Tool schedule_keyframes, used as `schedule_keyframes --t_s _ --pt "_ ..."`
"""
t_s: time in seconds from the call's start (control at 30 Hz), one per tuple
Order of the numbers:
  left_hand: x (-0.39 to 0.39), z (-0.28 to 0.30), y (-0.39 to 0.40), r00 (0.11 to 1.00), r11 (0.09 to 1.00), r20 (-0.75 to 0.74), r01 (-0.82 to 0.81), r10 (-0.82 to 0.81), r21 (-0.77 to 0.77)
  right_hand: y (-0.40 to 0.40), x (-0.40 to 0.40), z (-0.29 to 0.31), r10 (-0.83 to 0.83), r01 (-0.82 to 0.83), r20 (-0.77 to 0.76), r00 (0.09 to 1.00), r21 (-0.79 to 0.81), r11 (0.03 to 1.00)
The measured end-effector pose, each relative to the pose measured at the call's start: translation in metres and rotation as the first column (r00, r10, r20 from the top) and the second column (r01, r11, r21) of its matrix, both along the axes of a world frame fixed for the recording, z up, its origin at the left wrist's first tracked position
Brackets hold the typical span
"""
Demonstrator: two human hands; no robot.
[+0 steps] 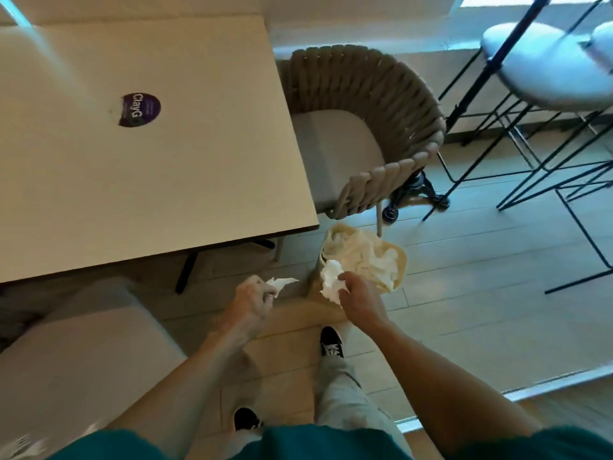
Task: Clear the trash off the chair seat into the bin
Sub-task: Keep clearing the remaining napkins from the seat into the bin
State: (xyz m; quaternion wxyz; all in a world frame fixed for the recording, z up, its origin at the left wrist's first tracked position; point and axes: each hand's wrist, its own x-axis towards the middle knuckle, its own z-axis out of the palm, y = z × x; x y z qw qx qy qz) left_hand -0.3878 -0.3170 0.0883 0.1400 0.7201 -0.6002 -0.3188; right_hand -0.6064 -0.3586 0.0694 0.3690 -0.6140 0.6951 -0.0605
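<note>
A small cream bin [399,260] lined with a pale bag stands on the floor beside the table corner, with crumpled paper inside. My right hand [360,300] is shut on a crumpled white tissue [331,280] right at the bin's near rim. To the left of the bin, my left hand [253,302] grips a smaller white scrap of paper [282,282]. Behind the bin stands a woven rope chair [368,91] whose grey seat cushion [335,154] shows no trash. A second pale seat [79,353] is at the lower left.
A beige table [149,154] with a round purple sticker [139,109] fills the upper left. Black wire-frame stools [547,78] stand at the right. My feet in dark shoes [331,341] are on the tiled floor near the bin.
</note>
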Motion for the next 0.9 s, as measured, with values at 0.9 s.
schedule_keyframes --t_s 0.9 --pt "-0.206 -0.152 -0.194 0.821 0.677 0.127 0.359 -0.556 0.643 -0.131 -0.127 -0.167 0.415 -0.381 -0.178 0.892 0.195 0.904"
